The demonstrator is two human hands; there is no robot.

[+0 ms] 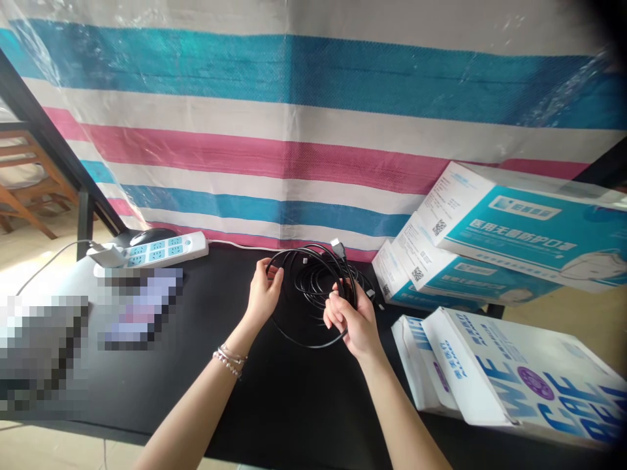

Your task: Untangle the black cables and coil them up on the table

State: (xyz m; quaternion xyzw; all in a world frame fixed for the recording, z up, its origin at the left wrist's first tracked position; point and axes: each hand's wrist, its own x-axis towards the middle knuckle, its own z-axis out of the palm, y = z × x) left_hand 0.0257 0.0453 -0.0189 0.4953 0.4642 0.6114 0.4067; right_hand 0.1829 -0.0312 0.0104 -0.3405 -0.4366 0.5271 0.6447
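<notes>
A black cable (308, 346) is looped in a wide ring between my two hands, above the black table. My left hand (264, 290) pinches the ring's left side between thumb and fingers. Gathered strands on the right side lie in the closed fingers of my right hand (353, 316). A dark plug with a pale metal end (337, 248) sticks up just above my right hand. Behind the ring lies a coiled pile of black cable (308, 287), partly covered by my right hand. Whether the pile joins the held loop I cannot tell.
A white power strip (191, 246) with a plugged-in adapter (108, 256) lies at the back left, near a dark mouse-like object (153, 236). Stacked blue-and-white mask boxes (519, 228) and white boxes (533, 372) stand on the right. A striped sheet (294, 156) hangs behind the table (274, 405).
</notes>
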